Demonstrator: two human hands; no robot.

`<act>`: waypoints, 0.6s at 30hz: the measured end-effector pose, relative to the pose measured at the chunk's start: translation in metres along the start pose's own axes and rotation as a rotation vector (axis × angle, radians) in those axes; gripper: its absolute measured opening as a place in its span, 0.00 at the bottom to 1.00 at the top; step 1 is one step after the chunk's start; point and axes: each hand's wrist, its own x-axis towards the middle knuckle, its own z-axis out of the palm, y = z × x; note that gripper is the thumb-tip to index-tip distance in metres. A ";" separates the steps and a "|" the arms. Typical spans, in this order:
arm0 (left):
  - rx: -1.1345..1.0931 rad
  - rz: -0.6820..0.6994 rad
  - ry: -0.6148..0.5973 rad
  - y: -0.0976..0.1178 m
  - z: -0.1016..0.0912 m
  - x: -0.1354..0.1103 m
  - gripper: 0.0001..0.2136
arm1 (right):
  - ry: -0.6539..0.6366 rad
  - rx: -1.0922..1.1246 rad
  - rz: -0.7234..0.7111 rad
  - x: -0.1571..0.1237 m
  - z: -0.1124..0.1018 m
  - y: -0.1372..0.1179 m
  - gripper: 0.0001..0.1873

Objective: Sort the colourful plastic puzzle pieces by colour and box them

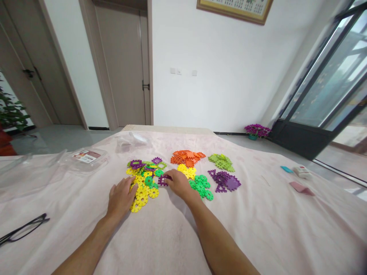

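My right hand [178, 183] is closed on a purple square lattice building piece [163, 181], just right of a mixed pile. My left hand [122, 194] rests against the left side of that pile, its fingers touching yellow flower-shaped discs [142, 198]; whether it grips one is hard to see. Green discs [148, 181] and purple frame pieces [136, 164] lie in the same pile. Beyond and right of my right hand are single-colour heaps: orange pieces [186, 156], yellow discs [189, 172], green discs [202, 185], purple pieces [229, 181] and light green pieces [222, 162].
Clear plastic containers [86, 158] stand on the left of the pink cloth [155, 244]. Black-framed glasses [25, 228] lie at the near left. On the right are a pink folded cloth [301, 188], a whitish packet [302, 172] and a small blue item [286, 169].
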 end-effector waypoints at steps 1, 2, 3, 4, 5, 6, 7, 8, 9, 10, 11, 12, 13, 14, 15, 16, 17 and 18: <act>-0.002 0.003 0.006 -0.001 0.001 0.000 0.22 | 0.022 0.012 0.019 0.001 -0.008 0.003 0.15; -0.003 0.006 0.010 -0.002 0.001 0.000 0.22 | 0.045 0.026 0.041 0.001 -0.016 0.008 0.16; -0.003 0.009 0.012 -0.002 0.002 0.000 0.22 | 0.064 0.038 0.066 0.000 -0.025 0.014 0.16; -0.002 0.012 0.012 -0.002 0.002 0.000 0.22 | 0.080 0.044 0.100 -0.001 -0.034 0.021 0.17; 0.001 0.014 0.012 -0.003 0.002 0.001 0.22 | 0.090 0.040 0.136 -0.002 -0.044 0.030 0.17; 0.005 0.017 0.013 -0.003 0.002 0.001 0.22 | 0.092 0.026 0.175 -0.004 -0.054 0.039 0.16; 0.009 0.021 0.012 -0.003 0.002 0.001 0.22 | 0.092 0.004 0.218 -0.007 -0.063 0.048 0.16; 0.013 0.026 0.011 -0.003 0.002 0.002 0.22 | 0.089 -0.023 0.253 -0.010 -0.072 0.058 0.15; 0.018 0.031 0.011 -0.003 0.002 0.002 0.22 | 0.090 -0.052 0.293 -0.014 -0.080 0.067 0.15; 0.023 0.035 0.012 -0.004 0.002 0.002 0.22 | 0.099 -0.076 0.330 -0.018 -0.086 0.076 0.15; 0.026 0.038 0.014 -0.004 0.002 0.002 0.22 | 0.111 -0.096 0.366 -0.023 -0.093 0.084 0.16; 0.026 0.039 0.018 -0.005 0.003 0.002 0.21 | 0.129 -0.111 0.405 -0.027 -0.098 0.090 0.16; 0.023 0.041 0.023 -0.005 0.003 0.002 0.21 | 0.145 -0.123 0.441 -0.032 -0.103 0.097 0.16; 0.017 0.042 0.029 -0.005 0.003 0.002 0.20 | 0.157 -0.134 0.480 -0.037 -0.107 0.102 0.17; 0.008 0.045 0.034 -0.005 0.003 0.002 0.20 | 0.164 -0.146 0.524 -0.043 -0.112 0.106 0.17; -0.001 0.048 0.039 -0.005 0.003 0.002 0.20 | 0.174 -0.161 0.577 -0.048 -0.116 0.110 0.17; -0.008 0.052 0.044 -0.006 0.003 0.002 0.20 | 0.193 -0.176 0.639 -0.053 -0.120 0.112 0.17; -0.012 0.055 0.047 -0.006 0.003 0.002 0.20 | 0.221 -0.192 0.707 -0.057 -0.125 0.114 0.18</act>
